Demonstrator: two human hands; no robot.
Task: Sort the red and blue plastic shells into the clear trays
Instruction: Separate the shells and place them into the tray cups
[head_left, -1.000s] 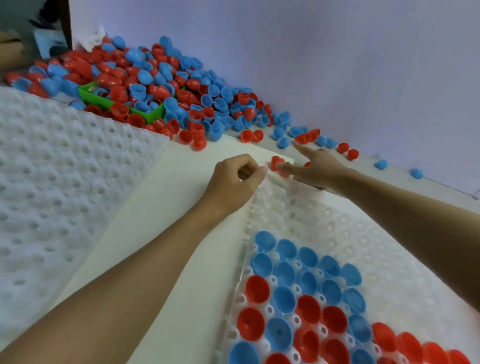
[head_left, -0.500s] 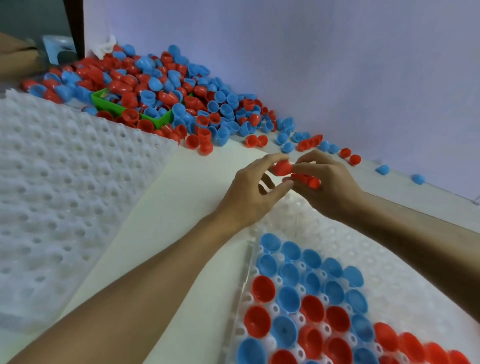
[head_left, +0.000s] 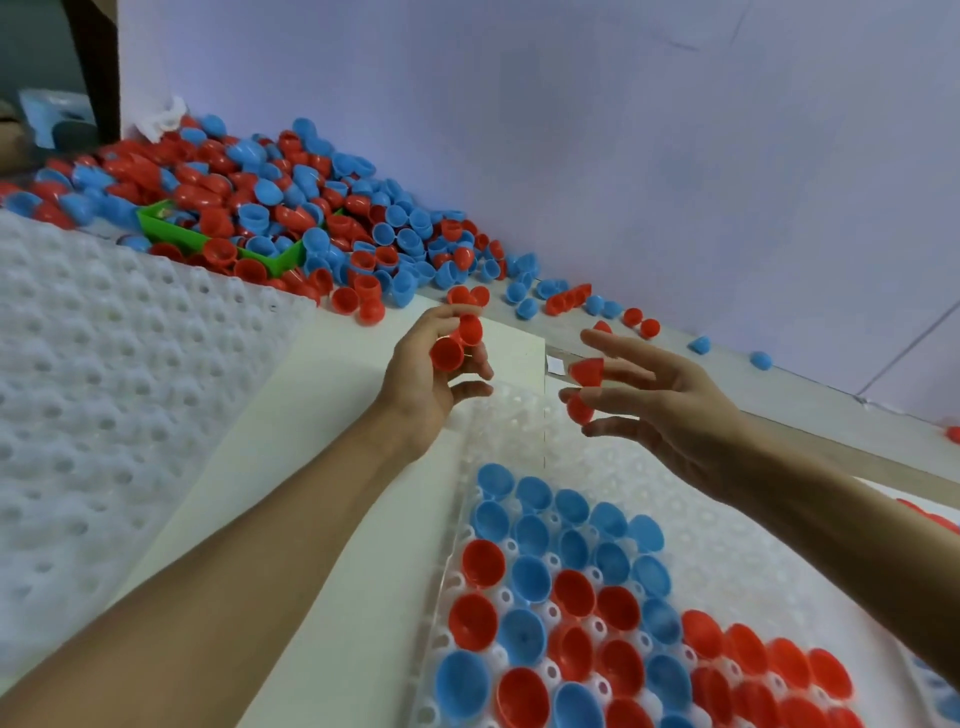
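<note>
My left hand (head_left: 428, 376) holds two red shells (head_left: 457, 340) between thumb and fingertips, raised above the far end of the clear tray (head_left: 519, 421). My right hand (head_left: 670, 400) is a little to the right with fingers spread, and two more red shells (head_left: 584, 387) sit between its fingers. The tray's near part holds several blue shells (head_left: 550, 514) and red shells (head_left: 574, 595) set in its dimples; its far rows are bare. A big heap of loose red and blue shells (head_left: 291, 208) lies at the back left against the wall.
A stack of white dimpled trays (head_left: 104, 395) fills the left side. A green bin (head_left: 208, 241) sits half buried in the heap. Loose shells (head_left: 701, 344) trail along the pale wall to the right. A cream board (head_left: 291, 415) lies under my left arm.
My hands met over the tray's far end and passed red shells, then drew apart; my left hand now holds two red shells and my right hand's fingers have spread.
</note>
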